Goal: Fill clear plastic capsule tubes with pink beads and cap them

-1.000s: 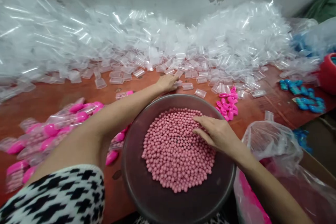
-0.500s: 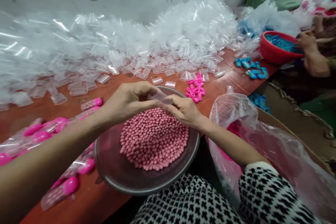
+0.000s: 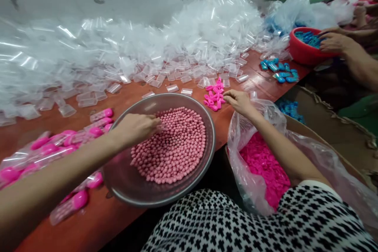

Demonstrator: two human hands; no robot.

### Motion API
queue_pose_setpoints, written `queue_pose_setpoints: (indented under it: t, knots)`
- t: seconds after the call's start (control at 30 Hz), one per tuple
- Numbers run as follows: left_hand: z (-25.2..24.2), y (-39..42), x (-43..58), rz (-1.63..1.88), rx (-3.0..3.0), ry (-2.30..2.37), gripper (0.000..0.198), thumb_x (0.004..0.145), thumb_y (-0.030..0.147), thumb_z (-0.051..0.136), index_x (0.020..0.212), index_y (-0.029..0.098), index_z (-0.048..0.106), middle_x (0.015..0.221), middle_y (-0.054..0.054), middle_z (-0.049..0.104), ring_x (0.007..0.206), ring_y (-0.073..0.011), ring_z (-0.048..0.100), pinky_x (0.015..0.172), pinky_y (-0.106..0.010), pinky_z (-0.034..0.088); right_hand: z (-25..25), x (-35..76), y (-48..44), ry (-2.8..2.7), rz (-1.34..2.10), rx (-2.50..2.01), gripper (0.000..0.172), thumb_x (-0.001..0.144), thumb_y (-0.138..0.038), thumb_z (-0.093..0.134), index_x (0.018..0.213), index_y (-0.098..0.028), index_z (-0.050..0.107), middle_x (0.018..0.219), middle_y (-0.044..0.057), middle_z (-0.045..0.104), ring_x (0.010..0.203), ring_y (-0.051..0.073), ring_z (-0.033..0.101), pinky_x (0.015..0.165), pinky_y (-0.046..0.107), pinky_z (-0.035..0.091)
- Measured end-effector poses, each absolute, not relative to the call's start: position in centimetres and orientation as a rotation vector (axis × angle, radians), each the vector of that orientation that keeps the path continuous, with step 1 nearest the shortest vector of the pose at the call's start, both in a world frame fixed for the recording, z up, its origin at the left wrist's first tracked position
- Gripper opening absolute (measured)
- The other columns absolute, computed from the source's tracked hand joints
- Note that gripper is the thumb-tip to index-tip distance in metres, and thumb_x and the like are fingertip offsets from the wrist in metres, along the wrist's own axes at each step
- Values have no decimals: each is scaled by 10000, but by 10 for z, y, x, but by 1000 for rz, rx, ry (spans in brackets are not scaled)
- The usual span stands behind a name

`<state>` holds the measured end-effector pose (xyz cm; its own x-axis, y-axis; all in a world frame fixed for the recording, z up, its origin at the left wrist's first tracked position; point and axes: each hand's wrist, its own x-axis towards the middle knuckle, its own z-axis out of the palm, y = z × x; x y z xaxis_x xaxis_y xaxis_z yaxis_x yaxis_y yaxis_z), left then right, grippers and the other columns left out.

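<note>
Reaching into the pink beads (image 3: 174, 145) with fingers half curled, the left hand (image 3: 136, 129) may hold a bead or none, and a careless sweep could spill beads over the steel basin's (image 3: 214, 143) rim onto the red tabletop (image 3: 88, 220). The right hand (image 3: 239, 101), lightly pinched on nothing that can be made out, lies just beside the magenta clips (image 3: 214, 95), which a knock could push into the open plastic bag (image 3: 234, 153).

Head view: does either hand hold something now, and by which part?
Nothing shows held: the left hand rests its fingers on the pink beads, a hidden bead is possible; the right hand looks empty.
</note>
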<state>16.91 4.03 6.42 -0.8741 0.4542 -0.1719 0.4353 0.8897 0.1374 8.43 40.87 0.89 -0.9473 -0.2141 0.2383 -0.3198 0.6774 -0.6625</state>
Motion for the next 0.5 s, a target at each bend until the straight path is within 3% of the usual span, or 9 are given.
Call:
queue_pose_setpoints:
  t: [0.1, 0.3, 0.4, 0.5]
  knots:
    - [50, 74, 162, -304, 802, 2689, 250, 921, 115, 474, 857, 137, 715, 933, -132, 739, 844, -254, 716, 647, -290, 482, 0, 78, 415, -2854, 778, 554, 234, 924, -212, 530, 1039, -168, 729, 987, 73, 772, 886, 208, 713, 798, 313, 518]
    - [33, 144, 150, -79, 950, 2728, 257, 933, 96, 460, 931, 89, 717, 1004, -167, 739, 961, -262, 703, 799, -323, 503, -2, 67, 389, -2861, 358, 972, 322, 934, -120, 508, 1209, -147, 674, 1305, 161, 659, 1186, 286, 601, 950, 396, 454]
    - [28, 146, 148, 375, 792, 2782, 209, 932, 205, 534, 918, 113, 721, 976, -127, 751, 923, -247, 701, 817, -325, 507, -4, 53, 375, -2745, -5, 1350, 313, 964, -123, 473, 1213, -138, 663, 1369, 178, 611, 1243, 306, 545, 980, 448, 422]
    - [30, 131, 154, 1263, 510, 2545, 225, 850, 363, 669, 870, 143, 706, 881, -55, 746, 831, -196, 684, 775, -291, 520, -9, 41, 369, -2716, 25, 1464, 255, 952, -125, 494, 1097, -138, 703, 1273, 168, 669, 1168, 285, 583, 972, 438, 428]
